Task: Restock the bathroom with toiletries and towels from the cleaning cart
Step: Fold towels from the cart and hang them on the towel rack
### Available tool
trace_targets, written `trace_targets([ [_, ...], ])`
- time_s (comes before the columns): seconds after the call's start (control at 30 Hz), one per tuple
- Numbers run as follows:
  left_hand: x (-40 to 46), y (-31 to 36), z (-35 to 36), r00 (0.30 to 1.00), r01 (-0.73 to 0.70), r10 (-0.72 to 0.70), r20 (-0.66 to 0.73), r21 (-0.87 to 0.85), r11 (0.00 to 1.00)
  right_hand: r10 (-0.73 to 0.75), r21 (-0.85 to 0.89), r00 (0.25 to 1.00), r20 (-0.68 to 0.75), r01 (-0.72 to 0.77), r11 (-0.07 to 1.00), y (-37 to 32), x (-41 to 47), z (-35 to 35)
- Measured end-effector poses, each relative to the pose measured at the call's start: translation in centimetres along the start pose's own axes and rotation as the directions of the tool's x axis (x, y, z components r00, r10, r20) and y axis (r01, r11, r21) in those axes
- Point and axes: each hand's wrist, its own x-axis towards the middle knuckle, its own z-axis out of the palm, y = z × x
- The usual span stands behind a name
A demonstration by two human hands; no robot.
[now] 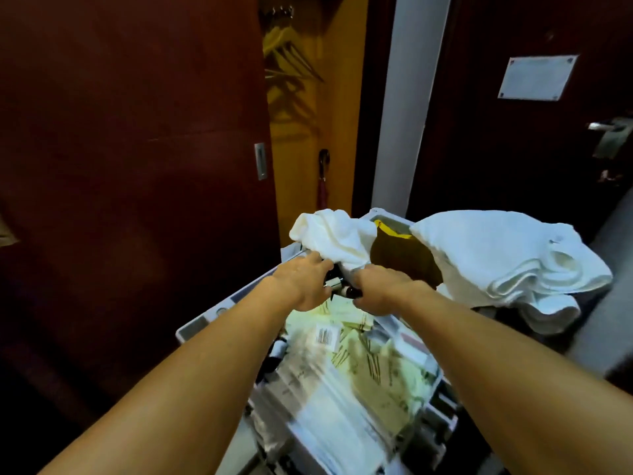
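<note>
Both my arms reach forward over the grey cleaning cart. My left hand and my right hand meet at the cart's far end, fingers curled around small dark toiletry bottles with pale caps. A cream towel lies bunched just beyond the hands, partly over the bottles. To the right, a bigger white towel is heaped on the cart's edge. Below my forearms the tray holds pale green and white paper packets, one with a barcode label. How many bottles each hand grips is hidden.
A dark brown sack with a yellow rim opens between the two towels. A dark wooden sliding door stands at left, with a closet of hangers and a red umbrella behind. At right is a dark door with a lever handle.
</note>
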Motion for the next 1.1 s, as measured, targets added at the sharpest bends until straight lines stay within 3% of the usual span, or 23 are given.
trace_targets([
  [0.2, 6.8, -2.0, 3.3, 0.999, -0.051, 0.051, -0.01, -0.009, 0.999, 0.252, 0.248, 0.965, -0.071, -0.227, 0.942, 2.5, 5.8, 1.7],
  [0.5, 13.4, -4.1, 8.1, 0.989, -0.1, 0.101, -0.106, 0.013, 0.995, 0.316, 0.516, 0.948, 0.038, -0.289, 0.807, 3.6, 12.9, 5.1],
  [0.57, 13.8, -4.3, 8.9, 0.992, -0.101, 0.099, -0.078, -0.023, 0.995, 0.369, 0.568, 0.927, -0.069, -0.267, 0.779, 3.7, 13.3, 5.4],
  [0.67, 14.0, -4.6, 8.7, 0.998, -0.013, -0.005, -0.065, -0.278, 0.961, 0.523, 0.674, 0.791, -0.316, -0.2, 0.711, 3.0, 13.2, 4.7],
  [0.73, 14.1, -4.6, 7.5, 0.991, 0.113, -0.134, 0.007, -0.576, 0.809, 0.519, 0.712, 0.747, -0.416, -0.088, 0.697, 1.7, 13.3, 3.7],
  [0.77, 14.2, -4.6, 6.6, 0.974, 0.193, -0.214, 0.067, -0.74, 0.644, 0.507, 0.733, 0.742, -0.438, -0.032, 0.68, 0.7, 13.3, 3.0],
  [0.8, 14.3, -4.6, 5.7, 0.948, 0.251, -0.287, 0.136, -0.874, 0.416, 0.502, 0.768, 0.747, -0.436, 0.018, 0.64, -0.3, 13.3, 2.3],
  [0.87, 14.5, -5.2, 3.8, 0.886, 0.274, -0.387, 0.255, -0.962, -0.007, 0.5, 0.877, 0.8, -0.331, 0.065, 0.476, -2.3, 13.0, 1.3],
  [0.9, 14.4, -5.8, 3.2, 0.861, 0.266, -0.415, 0.294, -0.956, -0.125, 0.48, 0.927, 0.846, -0.233, 0.044, 0.371, -3.0, 12.8, 1.1],
  [0.93, 14.1, -6.5, 2.6, 0.844, 0.268, -0.436, 0.314, -0.949, -0.166, 0.439, 0.958, 0.889, -0.13, -0.001, 0.287, -3.5, 12.4, 0.9],
  [1.0, 13.2, -7.8, 2.2, 0.827, 0.306, -0.469, 0.31, -0.948, -0.087, 0.319, 0.967, 0.948, 0.007, -0.088, 0.24, -4.0, 11.3, 0.9],
  [1.1, 11.9, -8.8, 2.6, 0.794, 0.349, -0.531, 0.295, -0.937, 0.002, 0.175, 0.976, 0.984, 0.044, -0.08, 0.204, -4.4, 9.4, 1.0],
])
